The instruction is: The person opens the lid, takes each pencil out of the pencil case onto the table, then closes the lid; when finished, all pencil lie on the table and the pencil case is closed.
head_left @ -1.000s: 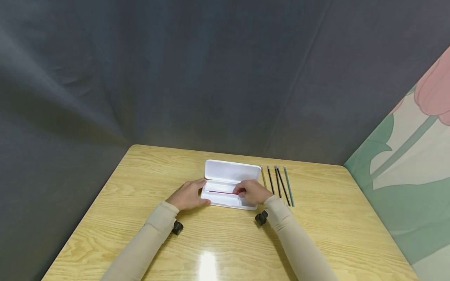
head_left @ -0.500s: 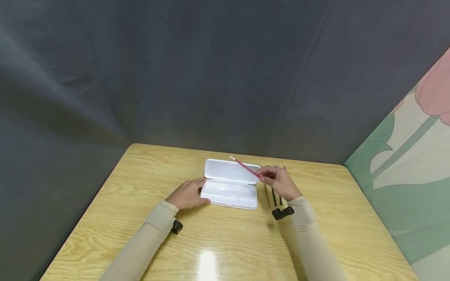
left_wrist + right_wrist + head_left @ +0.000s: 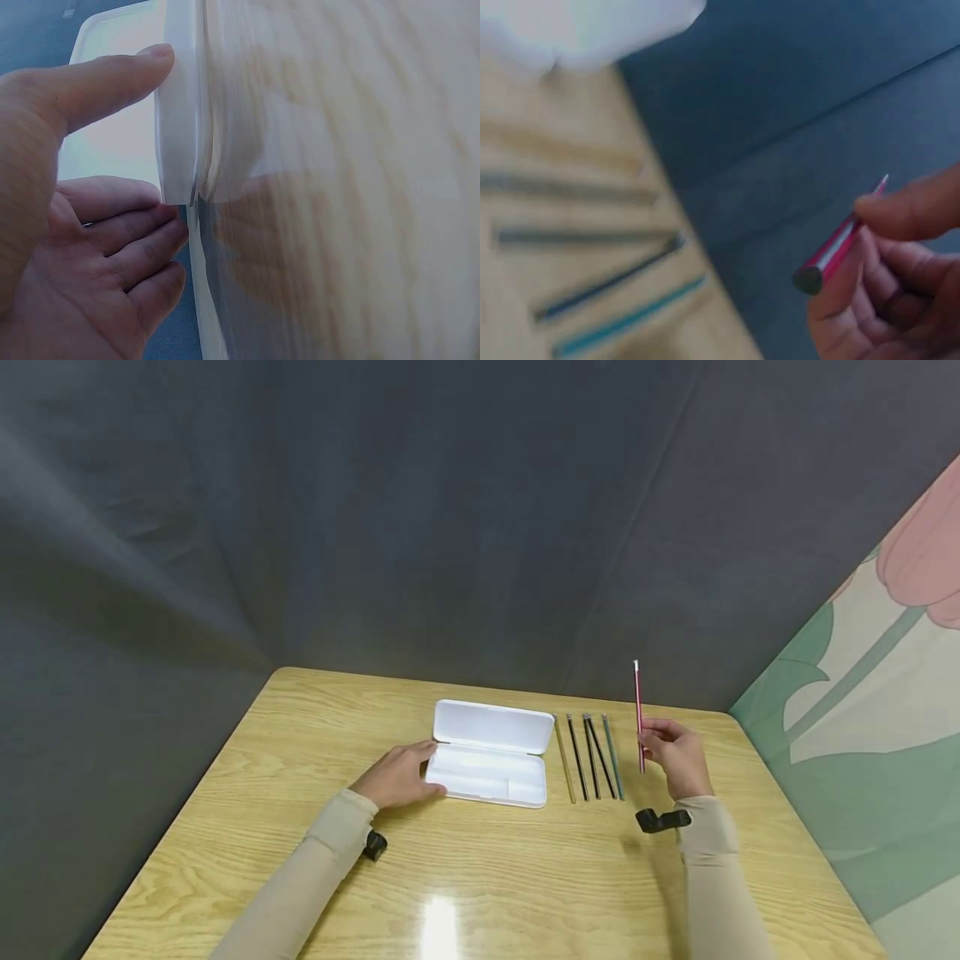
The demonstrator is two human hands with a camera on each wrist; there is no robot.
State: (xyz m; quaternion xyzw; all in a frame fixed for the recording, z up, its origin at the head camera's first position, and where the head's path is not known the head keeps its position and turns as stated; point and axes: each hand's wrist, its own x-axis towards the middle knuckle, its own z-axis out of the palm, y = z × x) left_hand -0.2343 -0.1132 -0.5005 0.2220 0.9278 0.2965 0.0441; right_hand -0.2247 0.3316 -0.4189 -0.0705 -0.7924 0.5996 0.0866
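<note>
In the head view an open white pencil case (image 3: 468, 783) stands with its lid tilted back, nothing lying in its compartments. My left hand (image 3: 400, 775) holds the case at its left end, thumb on the front wall and fingers by the hinge side. The left wrist view has that thumb (image 3: 154, 64) lying along the white wall. Off to the right, my right hand (image 3: 677, 758) pinches a red pencil (image 3: 638, 697) between thumb and fingers. It points away from me, pale-tipped end up. Its flat dark end (image 3: 808, 280) faces the right wrist camera.
Between the case and my right hand several pencils lie side by side: a yellowish one (image 3: 565, 760), black ones (image 3: 578, 757), two meeting at their far ends, and a teal one (image 3: 613, 756). A dark curtain (image 3: 465, 527) hangs behind the wooden table (image 3: 487, 877).
My right hand has lifted the red pencil out of the case and carried it right, past the row of pencils, turning it upright. The left hand has stayed at the case.
</note>
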